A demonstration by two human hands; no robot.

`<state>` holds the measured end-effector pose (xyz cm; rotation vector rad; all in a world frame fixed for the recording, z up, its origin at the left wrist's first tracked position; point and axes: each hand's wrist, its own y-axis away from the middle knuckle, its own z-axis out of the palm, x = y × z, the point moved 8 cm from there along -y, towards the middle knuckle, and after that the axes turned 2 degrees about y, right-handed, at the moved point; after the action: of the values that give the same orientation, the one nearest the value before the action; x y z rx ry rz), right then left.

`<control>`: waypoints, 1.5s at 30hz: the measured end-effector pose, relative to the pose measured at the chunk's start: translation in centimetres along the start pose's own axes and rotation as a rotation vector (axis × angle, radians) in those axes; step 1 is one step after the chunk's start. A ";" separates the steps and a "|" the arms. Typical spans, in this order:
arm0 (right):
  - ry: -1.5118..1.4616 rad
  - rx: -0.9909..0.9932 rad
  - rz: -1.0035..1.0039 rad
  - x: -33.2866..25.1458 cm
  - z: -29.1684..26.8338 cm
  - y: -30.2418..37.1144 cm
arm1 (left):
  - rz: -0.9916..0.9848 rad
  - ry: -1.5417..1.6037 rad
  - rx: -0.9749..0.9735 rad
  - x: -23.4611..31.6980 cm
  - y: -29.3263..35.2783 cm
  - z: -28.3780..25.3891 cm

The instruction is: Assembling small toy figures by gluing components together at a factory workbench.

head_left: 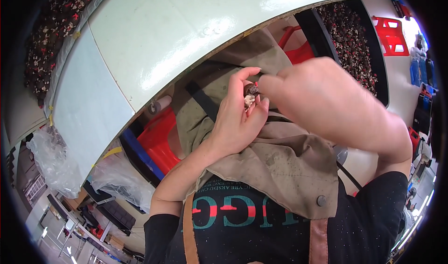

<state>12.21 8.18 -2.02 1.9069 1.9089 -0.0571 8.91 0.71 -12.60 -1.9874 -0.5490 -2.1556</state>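
My left hand (pixel 240 117) is raised over my lap with its fingers curled. Between its thumb and fingers sits a small dark brown and cream piece (pixel 250 96) with a bit of red at its top; its exact kind is too small to tell. My right hand (pixel 303 89) is closed in a fist, its fingertips right beside the piece. It is slightly blurred, and whatever its fingers pinch is hidden. Beneath both hands lies a tan apron (pixel 280 166) with brown straps, spread over my lap.
A pale table (pixel 154 35) curves across in front. Many similar small brown, cream and red pieces (pixel 60 35) are heaped at its far left, and more fill a black tray (pixel 380 72) at right. Clear plastic bags (pixel 56 159) hang at left, near a red stool (pixel 158 138).
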 end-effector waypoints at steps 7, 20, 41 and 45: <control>-0.489 -0.247 0.163 4.0 1.6 -1.1 | -0.108 0.174 -0.089 -0.5 0.0 0.1; -0.877 -0.379 0.369 7.6 7.9 0.0 | -0.460 0.601 -0.188 -3.7 0.0 1.2; -0.830 0.364 0.327 7.2 2.8 3.0 | -0.483 0.643 -0.231 -0.1 -1.3 0.4; -0.815 0.494 0.005 4.6 -1.1 2.2 | -0.487 0.435 -0.221 6.4 -2.4 1.8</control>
<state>14.25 12.96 -1.90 1.7462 1.3797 -1.1996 9.06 4.39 -6.59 -1.4971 -0.8110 -2.9460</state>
